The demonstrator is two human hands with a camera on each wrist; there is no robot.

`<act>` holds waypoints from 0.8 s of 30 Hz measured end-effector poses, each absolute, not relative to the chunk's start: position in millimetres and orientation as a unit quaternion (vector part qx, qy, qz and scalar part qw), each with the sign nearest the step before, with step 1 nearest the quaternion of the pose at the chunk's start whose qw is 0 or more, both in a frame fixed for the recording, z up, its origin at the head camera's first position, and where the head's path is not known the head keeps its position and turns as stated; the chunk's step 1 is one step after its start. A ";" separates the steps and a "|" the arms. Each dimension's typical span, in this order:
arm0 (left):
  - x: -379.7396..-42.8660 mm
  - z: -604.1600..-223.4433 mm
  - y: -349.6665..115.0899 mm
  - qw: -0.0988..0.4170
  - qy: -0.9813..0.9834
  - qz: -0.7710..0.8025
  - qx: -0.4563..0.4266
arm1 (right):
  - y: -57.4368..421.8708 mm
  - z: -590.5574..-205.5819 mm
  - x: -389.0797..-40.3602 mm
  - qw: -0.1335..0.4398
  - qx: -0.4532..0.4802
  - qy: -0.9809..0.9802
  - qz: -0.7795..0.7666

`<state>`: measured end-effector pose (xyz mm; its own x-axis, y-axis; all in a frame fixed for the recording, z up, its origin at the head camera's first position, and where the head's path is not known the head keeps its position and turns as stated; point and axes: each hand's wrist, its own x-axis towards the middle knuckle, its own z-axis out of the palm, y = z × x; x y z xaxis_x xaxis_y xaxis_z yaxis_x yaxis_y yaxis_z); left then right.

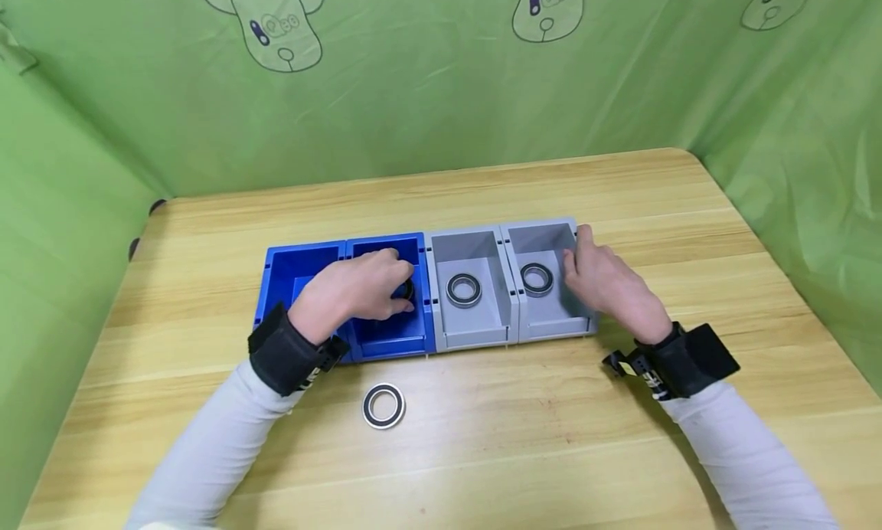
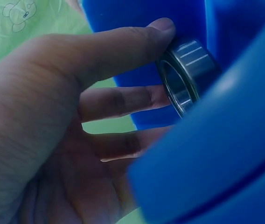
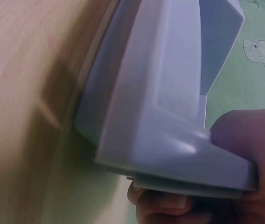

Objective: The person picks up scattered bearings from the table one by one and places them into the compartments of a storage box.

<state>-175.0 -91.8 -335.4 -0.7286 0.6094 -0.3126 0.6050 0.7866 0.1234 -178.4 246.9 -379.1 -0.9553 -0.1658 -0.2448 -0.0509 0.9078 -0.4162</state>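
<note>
My left hand (image 1: 368,285) reaches into the right-hand blue bin (image 1: 393,346). Thumb and fingers pinch a ball bearing (image 2: 195,63), a shiny steel ring with a dark face; part of it is hidden behind the bin's wall in the left wrist view. My right hand (image 1: 609,285) grips the right side wall of the rightmost grey bin (image 1: 554,331), thumb inside and fingers outside. In that bin lies another bearing (image 1: 527,287), flat on the floor. A further bearing (image 1: 450,299) lies flat in the neighbouring grey bin (image 1: 475,338).
Another blue bin (image 1: 306,250) closes the row on the left, partly covered by my left hand and wrist. One loose bearing (image 1: 367,415) lies on the wooden table (image 1: 482,438) in front of the bins. Green cloth (image 1: 427,116) hangs behind and at both sides.
</note>
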 end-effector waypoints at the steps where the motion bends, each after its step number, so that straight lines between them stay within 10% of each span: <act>1: -175.2 -336.6 -91.6 0.173 0.930 0.005 0.326 | 246.6 -379.3 -178.2 0.140 -0.057 0.967 -0.207; 24: -175.8 -355.7 -87.7 0.198 0.933 0.005 0.300 | 245.9 -378.9 -177.7 0.135 -0.064 0.968 -0.204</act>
<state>-175.8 -87.7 -355.7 -0.7417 0.5617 -0.3666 0.5576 0.8201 0.1285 -177.7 245.9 -378.9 -0.9555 -0.1783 -0.2351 -0.0682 0.9086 -0.4121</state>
